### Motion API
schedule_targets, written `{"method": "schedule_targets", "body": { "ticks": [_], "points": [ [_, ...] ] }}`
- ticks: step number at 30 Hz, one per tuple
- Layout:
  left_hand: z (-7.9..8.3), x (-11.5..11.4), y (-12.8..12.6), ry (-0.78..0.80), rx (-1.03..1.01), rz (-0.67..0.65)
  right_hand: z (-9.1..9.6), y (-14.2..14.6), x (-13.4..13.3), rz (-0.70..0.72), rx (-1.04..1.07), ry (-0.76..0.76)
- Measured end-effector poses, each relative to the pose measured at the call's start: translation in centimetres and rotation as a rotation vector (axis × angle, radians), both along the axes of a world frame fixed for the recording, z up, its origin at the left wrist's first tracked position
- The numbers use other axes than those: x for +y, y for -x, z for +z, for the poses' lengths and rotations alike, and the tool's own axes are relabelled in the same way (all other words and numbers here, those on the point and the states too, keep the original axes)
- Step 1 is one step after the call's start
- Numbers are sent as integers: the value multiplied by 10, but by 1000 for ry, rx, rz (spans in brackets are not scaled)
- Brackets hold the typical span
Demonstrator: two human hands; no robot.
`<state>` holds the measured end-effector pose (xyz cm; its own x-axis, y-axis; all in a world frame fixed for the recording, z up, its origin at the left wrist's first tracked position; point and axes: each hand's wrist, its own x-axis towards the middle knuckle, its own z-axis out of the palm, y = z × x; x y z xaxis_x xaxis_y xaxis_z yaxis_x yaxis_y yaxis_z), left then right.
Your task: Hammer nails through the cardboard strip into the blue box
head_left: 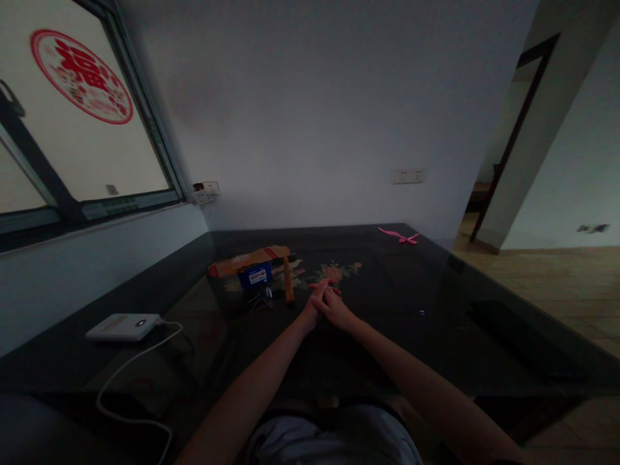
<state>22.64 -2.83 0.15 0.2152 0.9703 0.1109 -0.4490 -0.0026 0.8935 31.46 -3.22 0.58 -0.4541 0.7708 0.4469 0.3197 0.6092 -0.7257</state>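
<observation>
Bench (436, 278): dark, glossy. Left hand (314, 306) and right hand (336, 306) rest clasped mid-bench, fingers interlaced; no item visible between them. White power bank (123, 328) lies near the left edge; its cable (140, 354) hangs over the near edge, so a snag could drag it off. Brown stick (288, 281), nearest the hands on their left, could roll if knocked. Writing: window sticker (82, 76) reads "福"; blue box (256, 278) label illegible.

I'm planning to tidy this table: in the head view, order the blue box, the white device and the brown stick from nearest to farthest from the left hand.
From the left hand, nearest first:
1. Brown stick, just to its left.
2. Blue box, farther left, past the stick.
3. White device, far off to the left.
</observation>
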Motion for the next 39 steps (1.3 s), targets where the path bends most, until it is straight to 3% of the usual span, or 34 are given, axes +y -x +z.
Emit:
{"method": "schedule_targets", "body": {
  "ticks": [9,39],
  "points": [
    [-11,9,2,-35,-15,-42,-4,1,3,1,16,-26],
    [-3,-1,3,-14,53,-24,-4,1,2,9,17,-10]
  ]
}}
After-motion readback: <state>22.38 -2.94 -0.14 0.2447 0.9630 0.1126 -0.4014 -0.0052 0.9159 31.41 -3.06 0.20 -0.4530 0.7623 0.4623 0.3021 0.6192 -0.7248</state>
